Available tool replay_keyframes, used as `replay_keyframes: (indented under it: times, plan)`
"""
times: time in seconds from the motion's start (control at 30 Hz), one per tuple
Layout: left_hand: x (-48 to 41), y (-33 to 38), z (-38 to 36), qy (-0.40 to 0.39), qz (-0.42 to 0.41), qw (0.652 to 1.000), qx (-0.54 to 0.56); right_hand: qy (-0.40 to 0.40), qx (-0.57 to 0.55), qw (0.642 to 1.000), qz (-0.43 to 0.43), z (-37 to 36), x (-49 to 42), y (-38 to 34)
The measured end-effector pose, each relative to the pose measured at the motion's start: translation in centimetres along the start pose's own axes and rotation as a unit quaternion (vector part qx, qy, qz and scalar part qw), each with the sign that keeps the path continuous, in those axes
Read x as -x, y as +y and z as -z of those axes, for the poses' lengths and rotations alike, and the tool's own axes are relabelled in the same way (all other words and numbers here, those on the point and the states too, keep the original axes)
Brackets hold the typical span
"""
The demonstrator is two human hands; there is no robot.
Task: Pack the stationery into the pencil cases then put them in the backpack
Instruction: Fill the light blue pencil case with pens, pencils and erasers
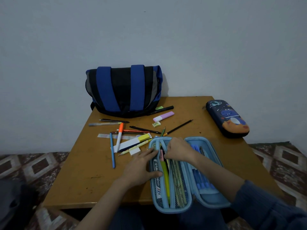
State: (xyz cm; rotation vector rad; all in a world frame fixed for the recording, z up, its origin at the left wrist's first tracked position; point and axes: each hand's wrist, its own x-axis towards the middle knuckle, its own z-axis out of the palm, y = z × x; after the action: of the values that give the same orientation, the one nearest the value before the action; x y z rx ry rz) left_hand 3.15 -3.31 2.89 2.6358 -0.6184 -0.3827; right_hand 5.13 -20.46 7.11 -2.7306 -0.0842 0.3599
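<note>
Two hands are at the open light-blue pencil case (208,199), which lies right under them at the near edge of the surface (83,180). The left hand (141,165) lies flat with straight fingers pressing the case's left rim. The right hand (178,151) is curled over the top of the mesh divider (185,188), by a pink item (161,155); whether it pinches that or the mesh, I cannot tell.

Just beyond the left hand, loose pens remain, among them an orange-capped marker (120,136) and a blue pen (112,150). The backpack (123,90) stands well beyond them, and a dark pencil case (228,118) lies shut far to the right of the right hand.

The near end of the open case seems to overhang the edge, so a hard push could tip it off. The divider pocket already looks full, and forcing more in could snag the mesh or stop the case closing.
</note>
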Motion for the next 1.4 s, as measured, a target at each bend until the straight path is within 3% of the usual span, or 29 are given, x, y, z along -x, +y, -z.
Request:
replay_keyframes:
  times: [0.23, 0.43, 0.6, 0.83, 1.4]
  plan:
    - [0.3, 0.6, 0.1, -0.021, 0.009, 0.999, -0.031, 0.027, -0.107, 0.994, -0.006, -0.9, 0.4, 0.1]
    - [0.4, 0.7, 0.1, -0.017, 0.006, 0.999, -0.041, 0.023, -0.087, 0.996, -0.009, -2.0, 0.6, -0.3]
    - [1.1, 0.0, -0.6, 0.050, -0.029, 0.997, 0.045, -0.010, -0.131, 0.991, -0.022, -1.0, 1.2, 0.0]
    - [1.2, -1.2, -2.7, 0.089, -0.056, 0.994, 0.031, 0.106, -0.166, 0.979, -0.048, -0.3, -1.1, 0.5]
    - [1.0, -1.4, -3.6, 0.118, -0.053, 0.991, 0.024, 0.125, -0.055, 0.984, -0.114, -0.7, -3.8, -2.2]
